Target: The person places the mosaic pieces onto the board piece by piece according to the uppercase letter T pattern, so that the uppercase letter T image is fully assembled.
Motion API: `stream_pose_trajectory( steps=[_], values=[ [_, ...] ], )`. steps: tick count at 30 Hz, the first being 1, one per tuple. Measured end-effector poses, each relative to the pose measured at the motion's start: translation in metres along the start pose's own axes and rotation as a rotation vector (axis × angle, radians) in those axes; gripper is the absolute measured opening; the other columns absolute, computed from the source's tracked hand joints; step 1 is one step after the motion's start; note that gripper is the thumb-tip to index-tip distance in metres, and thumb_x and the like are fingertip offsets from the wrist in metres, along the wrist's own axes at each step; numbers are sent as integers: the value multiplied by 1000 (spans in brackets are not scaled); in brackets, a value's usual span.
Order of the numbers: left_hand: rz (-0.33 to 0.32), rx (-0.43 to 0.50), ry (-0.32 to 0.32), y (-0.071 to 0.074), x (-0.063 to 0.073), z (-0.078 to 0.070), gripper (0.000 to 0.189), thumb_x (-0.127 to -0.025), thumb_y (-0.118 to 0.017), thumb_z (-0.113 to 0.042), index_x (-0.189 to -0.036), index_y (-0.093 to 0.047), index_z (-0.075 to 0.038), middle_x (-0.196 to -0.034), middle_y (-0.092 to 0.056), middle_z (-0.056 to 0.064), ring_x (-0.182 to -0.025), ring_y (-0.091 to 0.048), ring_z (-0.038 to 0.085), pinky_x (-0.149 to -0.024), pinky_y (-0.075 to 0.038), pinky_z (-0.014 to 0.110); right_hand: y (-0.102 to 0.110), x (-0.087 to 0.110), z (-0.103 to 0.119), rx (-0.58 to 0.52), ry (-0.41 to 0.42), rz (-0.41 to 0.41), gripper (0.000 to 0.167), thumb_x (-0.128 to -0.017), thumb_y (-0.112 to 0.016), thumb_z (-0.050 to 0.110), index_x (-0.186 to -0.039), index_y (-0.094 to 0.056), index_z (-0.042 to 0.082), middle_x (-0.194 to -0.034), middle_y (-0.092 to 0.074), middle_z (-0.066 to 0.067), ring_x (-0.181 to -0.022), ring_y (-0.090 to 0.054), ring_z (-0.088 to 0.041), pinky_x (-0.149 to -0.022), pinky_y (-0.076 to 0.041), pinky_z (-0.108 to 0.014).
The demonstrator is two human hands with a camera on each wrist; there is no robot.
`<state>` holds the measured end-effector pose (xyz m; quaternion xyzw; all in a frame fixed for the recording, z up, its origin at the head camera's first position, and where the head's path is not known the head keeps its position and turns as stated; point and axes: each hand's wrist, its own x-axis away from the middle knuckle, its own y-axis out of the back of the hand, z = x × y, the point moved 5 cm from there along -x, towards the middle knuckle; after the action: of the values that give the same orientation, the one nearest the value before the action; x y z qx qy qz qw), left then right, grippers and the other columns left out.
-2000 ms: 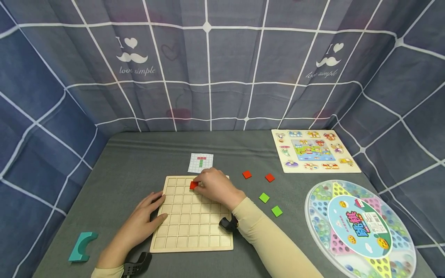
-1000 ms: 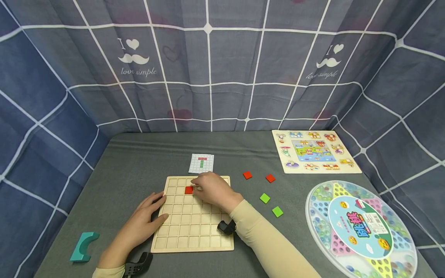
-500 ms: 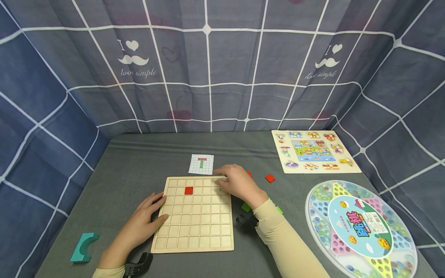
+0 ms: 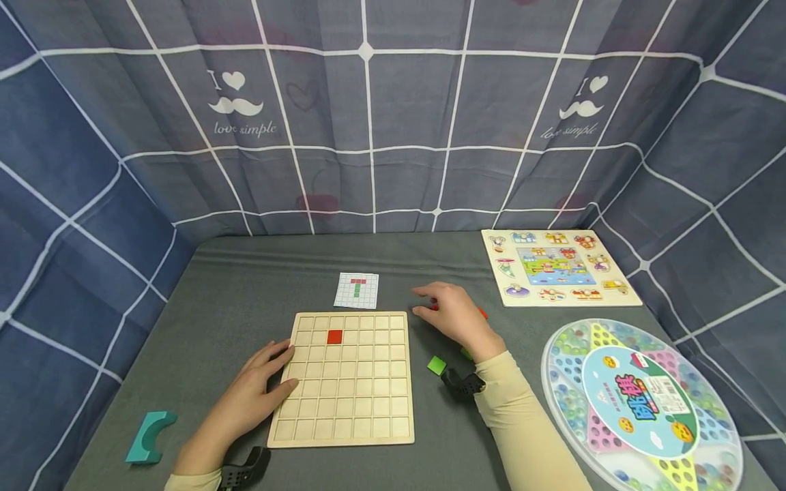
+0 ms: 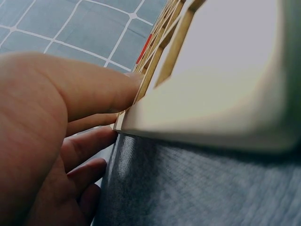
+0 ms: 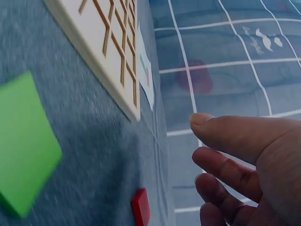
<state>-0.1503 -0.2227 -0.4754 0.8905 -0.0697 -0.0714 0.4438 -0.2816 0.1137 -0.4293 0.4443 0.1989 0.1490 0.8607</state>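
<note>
In the head view a wooden grid board [image 4: 341, 409] lies on the cloth, with one red square tile [image 4: 334, 337] in a cell near its top. My left hand [image 4: 254, 385] rests on the board's left edge, thumb on its rim and fingers along the side. Right of the board, my right hand [image 4: 454, 315] hovers above loose red tiles, thumb and index finger apart, holding nothing. A red tile [image 4: 483, 312] peeks out behind that hand, and another is mostly covered by it. A green tile [image 4: 437, 365] lies by the right wrist; a second green tile [image 4: 467, 353] is partly hidden.
Behind the board lies a pattern card [image 4: 357, 291] showing a red-and-green T. A picture puzzle board [image 4: 559, 269] is at the back right, with a round marble-game board [image 4: 641, 402] in front of it. A teal arch block [image 4: 149, 438] stands far left.
My right hand has let go of the red tile, which lies flat in a cell, and has moved right, off the board to the loose tiles. The left hand stays in place.
</note>
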Motion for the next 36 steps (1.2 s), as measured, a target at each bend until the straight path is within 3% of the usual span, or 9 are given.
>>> stream_pose_trajectory(
  steps=[17, 36],
  values=[
    [16, -3, 7, 0, 0, 1, 63, -93, -72, -28, -145, -49, -1, -152, -38, 16, -143, -23, 45, -104, -26, 70, 21, 4, -40, 23, -120, 19, 41, -89, -76, 22, -128, -69, 10, -126, -66, -7, -104, -65, -27, -88, -53, -43],
    [9, 7, 0, 0, -1, 0, 63, -92, -73, -28, -144, -51, -1, -152, -39, 17, -143, -23, 45, -103, -25, 71, 8, 6, -45, 58, -62, 100, 39, -85, -77, 11, -124, -70, 5, -120, -68, -10, -108, -64, -30, -92, -51, -45]
  ],
)
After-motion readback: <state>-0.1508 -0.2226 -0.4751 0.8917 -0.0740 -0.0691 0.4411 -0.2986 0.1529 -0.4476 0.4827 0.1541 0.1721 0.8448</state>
